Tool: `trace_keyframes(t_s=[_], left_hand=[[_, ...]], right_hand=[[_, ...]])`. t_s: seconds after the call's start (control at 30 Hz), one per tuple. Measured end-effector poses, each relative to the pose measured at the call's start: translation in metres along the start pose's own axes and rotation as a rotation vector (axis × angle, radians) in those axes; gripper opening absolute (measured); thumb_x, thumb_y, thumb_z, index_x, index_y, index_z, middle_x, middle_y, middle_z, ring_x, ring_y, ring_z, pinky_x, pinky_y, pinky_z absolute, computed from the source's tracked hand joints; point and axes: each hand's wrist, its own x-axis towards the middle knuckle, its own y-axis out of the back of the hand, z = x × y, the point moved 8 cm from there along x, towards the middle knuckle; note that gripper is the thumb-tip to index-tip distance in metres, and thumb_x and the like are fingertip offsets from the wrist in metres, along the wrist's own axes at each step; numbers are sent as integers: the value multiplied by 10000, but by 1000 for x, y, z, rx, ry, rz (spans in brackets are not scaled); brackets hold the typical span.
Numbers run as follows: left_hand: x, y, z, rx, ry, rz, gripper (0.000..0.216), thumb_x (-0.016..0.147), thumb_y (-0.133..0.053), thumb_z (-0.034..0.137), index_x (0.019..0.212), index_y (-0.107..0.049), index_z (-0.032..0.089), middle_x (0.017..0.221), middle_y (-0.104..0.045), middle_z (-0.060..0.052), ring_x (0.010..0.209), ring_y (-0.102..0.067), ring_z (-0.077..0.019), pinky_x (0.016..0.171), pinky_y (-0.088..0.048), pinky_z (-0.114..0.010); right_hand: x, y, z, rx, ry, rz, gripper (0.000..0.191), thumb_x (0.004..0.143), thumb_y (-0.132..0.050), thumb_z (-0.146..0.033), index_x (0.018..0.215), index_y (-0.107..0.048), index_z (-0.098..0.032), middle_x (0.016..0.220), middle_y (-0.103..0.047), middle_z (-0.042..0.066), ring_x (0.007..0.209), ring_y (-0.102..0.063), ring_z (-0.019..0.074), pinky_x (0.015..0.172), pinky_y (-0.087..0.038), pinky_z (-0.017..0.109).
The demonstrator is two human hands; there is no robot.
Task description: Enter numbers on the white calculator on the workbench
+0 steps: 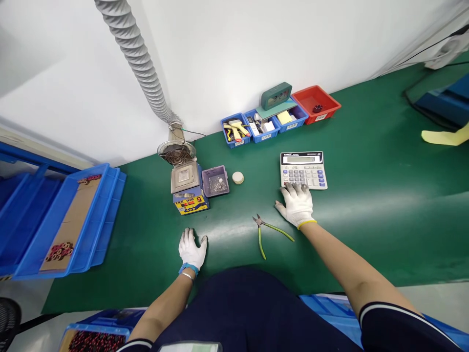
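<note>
head view, left to right with the grey desk calculator (pixel 304 169) as landmark: far left of it a blue plastic tray (pixel 62 225) holds brown card; nearer stands a blue-and-yellow solder pot (pixel 187 188). the white-gloved left hand (pixel 191 249) lies flat and released on the green surface (pixel 384 205), well left of the calculator. green-handled side cutters (pixel 267 232) lie just below-left of it. the white-gloved right hand (pixel 296 204), fingers spread, grasps nothing and touches the calculator's lower edge.

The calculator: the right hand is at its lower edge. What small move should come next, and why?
Probably slide the right hand forward so its fingers lie over the keys. The gloved fingers rest only on the lower edge of the calculator, and the left hand lies flat on the green mat.
</note>
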Motion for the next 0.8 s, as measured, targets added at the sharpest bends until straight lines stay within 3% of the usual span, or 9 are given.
trace_keyframes(t_s=[0.1,0.23,0.33,0.53,0.67,0.8], left_hand=[[0,0,0,4,-8,4,616,898,-506,485,1352,-573,73,1446,-529,-204,1421,-406,-357,1176,-342,-510],[0,-1,-1,13,-13,13,615,898,-509,486,1350,-572,74,1437,-535,-208,1418,-410,-360,1170,-349,-513],[1,-1,-1,20,-21,13,617,901,-499,489,1345,-573,68,1439,-532,-209,1414,-414,-361,1168,-354,-507],[0,1,0,30,-46,23,645,899,-455,505,1320,-582,34,1423,-540,-230,1384,-442,-375,1157,-367,-516],[0,-2,-3,44,-57,33,646,898,-425,528,1326,-575,68,1424,-542,-214,1375,-459,-363,1145,-388,-502],[0,-7,-9,60,-52,22,671,880,-405,548,1317,-579,69,1422,-543,-219,1365,-469,-378,1129,-411,-512]], right_hand=[[0,-1,-2,39,39,-4,644,848,-477,-506,1340,-591,-106,1470,-412,137,1338,-332,287,1207,-214,568],[-2,-9,-16,87,153,-71,575,842,-482,-479,1290,-632,-151,1390,-506,86,1293,-409,203,1220,-304,422],[0,-14,-22,100,141,-94,587,831,-498,-490,1309,-616,-170,1373,-519,76,1276,-431,179,1181,-356,358],[14,-12,5,64,-204,-19,746,856,-431,-524,1482,-437,-119,1431,-445,142,1232,-436,241,1053,-403,399],[31,-1,43,54,-441,28,791,844,-420,-525,1496,-400,-77,1434,-410,196,1194,-444,275,1009,-404,448],[54,13,88,51,-568,46,736,828,-440,-496,1479,-435,-153,1393,-423,195,1181,-447,283,988,-398,469]])
